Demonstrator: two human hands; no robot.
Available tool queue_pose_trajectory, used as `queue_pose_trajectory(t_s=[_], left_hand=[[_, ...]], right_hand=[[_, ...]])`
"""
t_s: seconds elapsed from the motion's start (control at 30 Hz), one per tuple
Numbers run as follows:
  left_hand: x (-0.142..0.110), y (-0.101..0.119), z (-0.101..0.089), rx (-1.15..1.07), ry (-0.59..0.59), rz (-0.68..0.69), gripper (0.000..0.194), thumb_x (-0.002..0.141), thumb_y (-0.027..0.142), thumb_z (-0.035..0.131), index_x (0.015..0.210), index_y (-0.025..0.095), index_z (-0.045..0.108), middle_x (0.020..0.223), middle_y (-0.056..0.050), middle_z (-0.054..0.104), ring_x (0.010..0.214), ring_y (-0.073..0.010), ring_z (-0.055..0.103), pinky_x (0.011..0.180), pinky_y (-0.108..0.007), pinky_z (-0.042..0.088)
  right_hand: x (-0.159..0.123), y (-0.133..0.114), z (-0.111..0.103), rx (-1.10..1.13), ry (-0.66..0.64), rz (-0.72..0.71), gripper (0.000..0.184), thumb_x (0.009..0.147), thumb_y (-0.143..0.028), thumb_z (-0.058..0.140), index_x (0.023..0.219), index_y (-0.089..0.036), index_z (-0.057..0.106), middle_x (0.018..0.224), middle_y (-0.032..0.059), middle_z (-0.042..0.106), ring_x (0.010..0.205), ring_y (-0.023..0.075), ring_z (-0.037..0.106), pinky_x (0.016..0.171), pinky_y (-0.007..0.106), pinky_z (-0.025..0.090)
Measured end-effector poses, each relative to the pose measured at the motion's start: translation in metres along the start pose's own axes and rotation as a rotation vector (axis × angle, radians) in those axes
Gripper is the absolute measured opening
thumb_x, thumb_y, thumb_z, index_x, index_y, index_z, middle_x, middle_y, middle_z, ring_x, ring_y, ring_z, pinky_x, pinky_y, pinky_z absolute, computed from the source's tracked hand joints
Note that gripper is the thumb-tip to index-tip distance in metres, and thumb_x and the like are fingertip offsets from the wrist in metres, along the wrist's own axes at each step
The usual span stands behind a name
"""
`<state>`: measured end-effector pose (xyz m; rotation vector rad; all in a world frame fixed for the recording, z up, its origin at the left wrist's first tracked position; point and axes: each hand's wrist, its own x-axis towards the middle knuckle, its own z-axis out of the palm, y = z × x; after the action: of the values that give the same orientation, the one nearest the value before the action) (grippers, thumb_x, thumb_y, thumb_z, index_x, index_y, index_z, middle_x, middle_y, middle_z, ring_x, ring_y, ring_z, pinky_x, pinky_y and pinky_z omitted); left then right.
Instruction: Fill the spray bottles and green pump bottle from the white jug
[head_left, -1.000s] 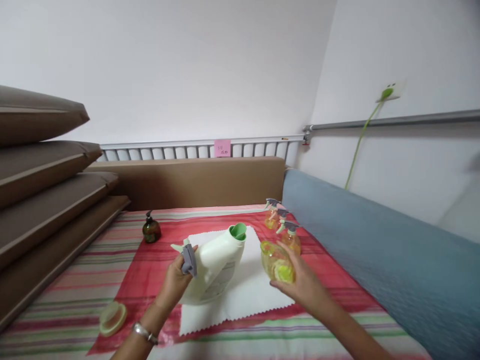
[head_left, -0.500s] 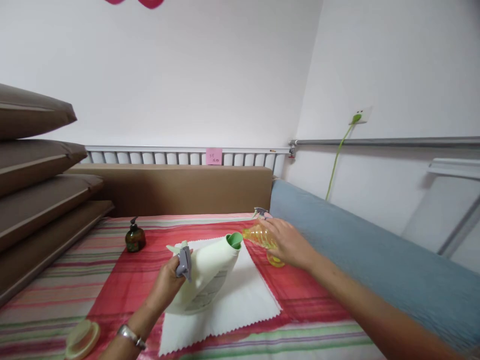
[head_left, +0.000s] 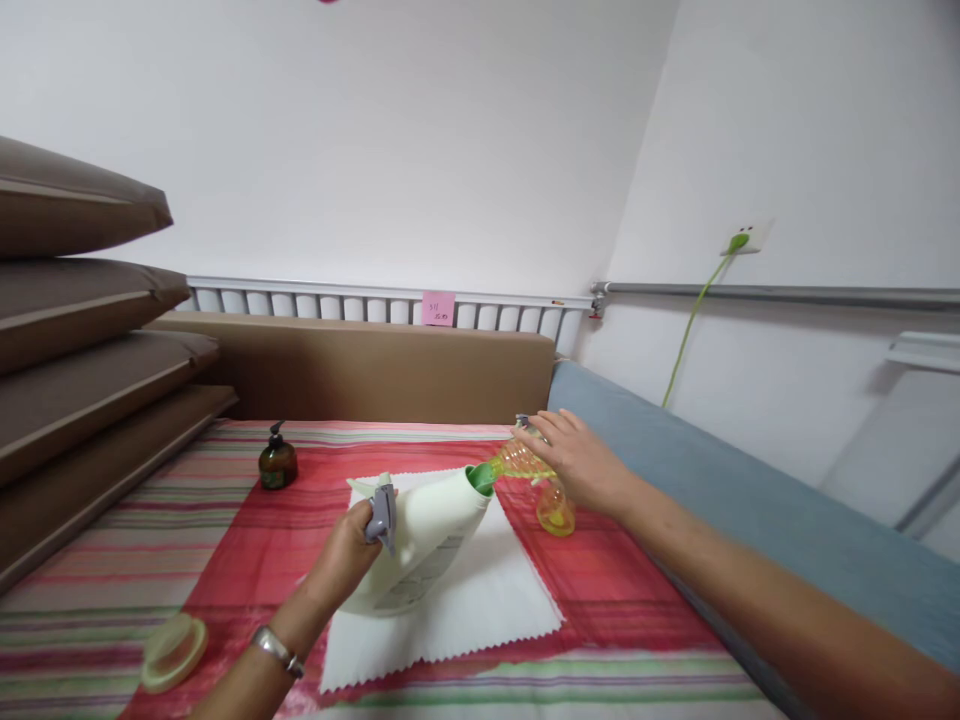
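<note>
A large pale green jug (head_left: 427,550) leans to the right over a white cloth (head_left: 487,600). My left hand (head_left: 352,545) is closed at the jug's handle side, with a grey and pale green spray trigger (head_left: 382,515) in its grip. My right hand (head_left: 589,465) holds a clear, ribbed plastic bottle (head_left: 521,458) nearly level. The bottle's yellowish neck meets the jug's green spout (head_left: 480,478); the hand hides its far end. Below that hand shows the yellow base of a spray bottle (head_left: 555,515); how its upper part connects is hidden.
A brown pump bottle (head_left: 277,462) stands at the back left. A pale round lid (head_left: 174,652) lies at the front left on the striped sheet (head_left: 75,560). Stacked brown cushions (head_left: 90,350) rise at the left, and a blue padded panel (head_left: 712,480) runs along the right.
The bottle's neck has come into the jug's green spout, where before it was beside the rim. My right hand's fingers lie straighter over the bottle. The camera view has shifted slightly.
</note>
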<state>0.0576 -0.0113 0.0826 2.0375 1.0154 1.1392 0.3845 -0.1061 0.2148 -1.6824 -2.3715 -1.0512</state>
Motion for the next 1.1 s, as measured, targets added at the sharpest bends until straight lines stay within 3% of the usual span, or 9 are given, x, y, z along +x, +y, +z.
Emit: queue_pose_trajectory(t_s=[0.17, 0.43, 0.6, 0.73, 0.93, 1.1], left_hand=[[-0.001, 0.005, -0.001, 0.015, -0.009, -0.009, 0.048, 0.060, 0.011, 0.048, 0.104, 0.017, 0.064, 0.090, -0.003, 0.071, 0.077, -0.0207, 0.065, 0.070, -0.027, 0.050], [-0.001, -0.006, 0.000, 0.079, -0.035, 0.005, 0.026, 0.062, 0.008, 0.046, 0.078, 0.016, 0.064, 0.081, -0.005, 0.068, 0.076, -0.0208, 0.064, 0.069, -0.028, 0.049], [-0.003, -0.011, 0.000, 0.053, -0.037, 0.013, 0.035, 0.064, 0.009, 0.047, 0.092, 0.015, 0.065, 0.083, -0.006, 0.068, 0.084, -0.0227, 0.065, 0.074, -0.029, 0.050], [-0.006, -0.014, 0.000, 0.004, -0.012, 0.019, 0.046, 0.065, 0.010, 0.049, 0.109, 0.015, 0.063, 0.100, -0.009, 0.070, 0.092, -0.0241, 0.065, 0.080, -0.031, 0.050], [-0.012, -0.018, -0.003, -0.088, 0.027, 0.043, 0.054, 0.063, 0.008, 0.050, 0.114, 0.017, 0.062, 0.108, -0.007, 0.070, 0.101, -0.0244, 0.064, 0.087, -0.031, 0.049], [-0.021, -0.027, -0.009, -0.157, 0.047, -0.018, 0.052, 0.064, 0.011, 0.054, 0.115, 0.015, 0.061, 0.112, -0.009, 0.068, 0.099, -0.0252, 0.064, 0.086, -0.032, 0.049]], right_hand=[[0.009, -0.001, -0.005, -0.084, -0.017, -0.053, 0.071, 0.063, 0.004, 0.050, 0.129, -0.022, 0.046, 0.126, 0.0139, 0.053, 0.121, 0.0311, 0.044, 0.101, 0.051, 0.030], [0.025, -0.007, -0.020, -0.169, -0.047, -0.133, 0.069, 0.063, -0.003, 0.064, 0.127, -0.023, 0.048, 0.126, 0.0140, 0.055, 0.122, 0.0339, 0.044, 0.100, 0.053, 0.029], [0.037, -0.019, -0.039, -0.235, -0.036, -0.192, 0.051, 0.072, -0.009, 0.061, 0.121, -0.022, 0.053, 0.123, 0.0132, 0.057, 0.123, 0.0353, 0.043, 0.103, 0.058, 0.025], [0.050, -0.031, -0.054, -0.278, -0.058, -0.245, 0.041, 0.077, -0.011, 0.057, 0.116, -0.022, 0.056, 0.118, 0.0120, 0.060, 0.122, 0.0351, 0.045, 0.103, 0.059, 0.026], [0.072, -0.049, -0.067, -0.322, -0.145, -0.351, 0.046, 0.069, -0.015, 0.066, 0.114, -0.018, 0.058, 0.118, 0.0144, 0.060, 0.123, 0.0377, 0.042, 0.104, 0.059, 0.024], [0.090, -0.056, -0.071, -0.292, -0.146, -0.381, 0.038, 0.073, -0.012, 0.059, 0.111, -0.019, 0.059, 0.115, 0.0147, 0.061, 0.121, 0.0374, 0.043, 0.103, 0.059, 0.023]])
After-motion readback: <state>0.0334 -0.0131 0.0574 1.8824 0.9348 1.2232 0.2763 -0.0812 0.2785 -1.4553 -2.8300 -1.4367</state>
